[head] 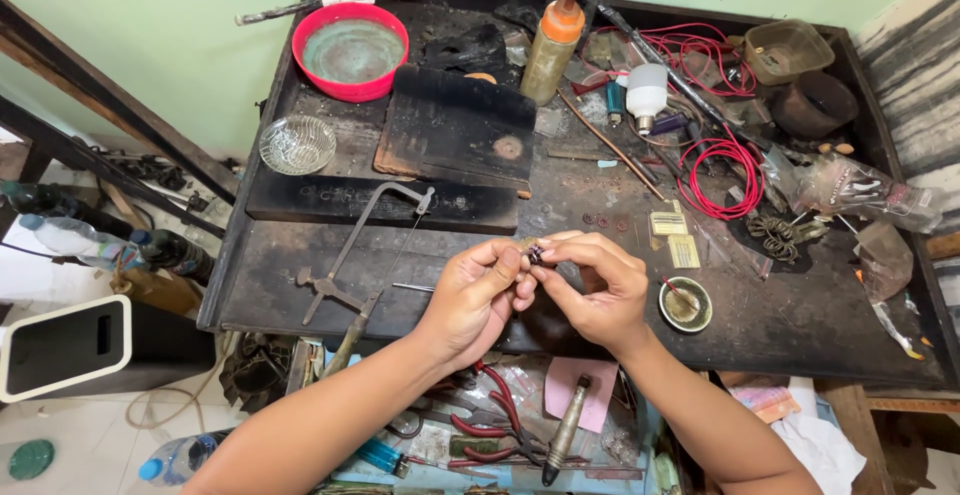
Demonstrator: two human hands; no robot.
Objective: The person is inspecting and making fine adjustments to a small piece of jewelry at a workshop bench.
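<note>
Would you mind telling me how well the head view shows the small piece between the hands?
Head view: even, soft light, no harsh glare; the small dark piece pinched by left hand and right hand is tiny, its detail unreadable; the bench edges bow from wide-angle distortion.

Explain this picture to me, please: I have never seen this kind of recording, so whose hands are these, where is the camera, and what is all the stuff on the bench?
There is no machine here. A person wears a camera on the head, so the single view looks down over their own two bare arms onto a dark, blackened workbench. The left hand and right hand meet over the bench's front edge and together pinch a small dark piece, too tiny to identify. On the bench lie a red bowl, a glass dish, a small saw frame, an orange-capped bottle, a white bulb, coils of red wire and a small round tin. Below the front edge, a tray holds red-handled pliers.
</note>
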